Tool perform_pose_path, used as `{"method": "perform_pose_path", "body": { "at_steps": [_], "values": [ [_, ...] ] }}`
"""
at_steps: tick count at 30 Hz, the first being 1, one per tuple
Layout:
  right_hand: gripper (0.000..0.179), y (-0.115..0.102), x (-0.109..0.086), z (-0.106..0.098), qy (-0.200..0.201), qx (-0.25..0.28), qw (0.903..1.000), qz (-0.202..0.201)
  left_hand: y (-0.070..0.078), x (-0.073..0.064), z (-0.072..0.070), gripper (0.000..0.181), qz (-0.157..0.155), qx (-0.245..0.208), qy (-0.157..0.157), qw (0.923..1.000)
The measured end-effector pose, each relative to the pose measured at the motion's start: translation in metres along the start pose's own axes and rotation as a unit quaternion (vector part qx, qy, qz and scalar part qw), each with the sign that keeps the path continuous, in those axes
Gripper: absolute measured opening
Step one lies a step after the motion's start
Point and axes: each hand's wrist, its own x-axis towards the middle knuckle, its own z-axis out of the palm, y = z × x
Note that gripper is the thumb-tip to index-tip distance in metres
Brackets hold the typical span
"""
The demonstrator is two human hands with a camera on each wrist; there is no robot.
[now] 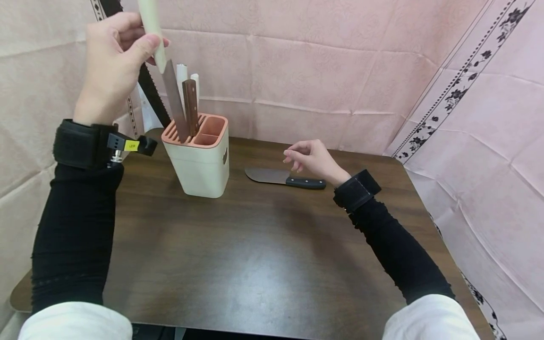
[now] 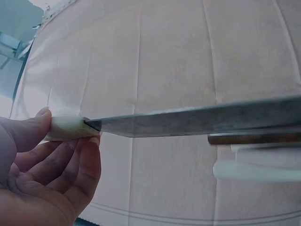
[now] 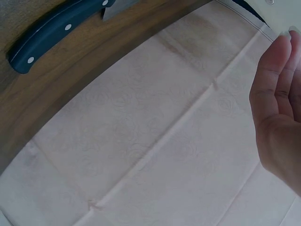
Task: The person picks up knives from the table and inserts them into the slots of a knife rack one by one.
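Note:
My left hand holds a knife by its pale green handle, thumb on one side and fingers on the other. The knife's blade points down, its lower end at the slotted top of the knife block. In the left wrist view the same blade runs alongside a brown-handled utensil and a white handle. My right hand hovers with loosely bent fingers, holding nothing. Below it on the table lies a broad knife with a black riveted handle.
A brown wooden handle and white handles stick up from the block, whose right compartments show no utensils. A dark serrated strip slants behind it. Pale pink cloth hangs around the wooden table.

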Motion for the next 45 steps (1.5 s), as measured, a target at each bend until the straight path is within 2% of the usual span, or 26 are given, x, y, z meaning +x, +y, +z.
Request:
{"method": "perform_pose_path", "body": {
  "at_steps": [7, 18, 24, 29, 35, 45],
  "values": [
    [0.022, 0.003, 0.0, 0.002, -0.002, -0.002, 1.0, -0.002, -0.006, 0.007, -0.01, 0.035, -0.035, -0.01, 0.009, 0.9993],
    [0.02, 0.009, -0.002, 0.002, 0.002, -0.004, 0.9999, 0.01, -0.022, 0.011, -0.01, 0.035, -0.042, 0.031, -0.011, 0.9986],
    [0.021, 0.012, -0.004, 0.002, 0.0, -0.004, 0.9999, 0.013, -0.034, 0.009, -0.01, 0.036, -0.057, 0.065, -0.018, 0.9961],
    [0.021, 0.014, -0.004, 0.003, -0.003, -0.001, 0.9999, 0.016, -0.043, 0.008, -0.008, 0.035, -0.075, 0.106, -0.018, 0.9913],
    [0.023, 0.016, -0.005, 0.003, -0.004, -0.001, 0.9998, 0.018, -0.057, 0.005, -0.008, 0.036, -0.096, 0.14, -0.037, 0.9847],
    [0.024, 0.023, -0.005, 0.004, -0.011, 0.003, 0.9997, 0.024, -0.082, 0.0, -0.006, 0.041, -0.118, 0.21, -0.072, 0.9678]
  ]
}}
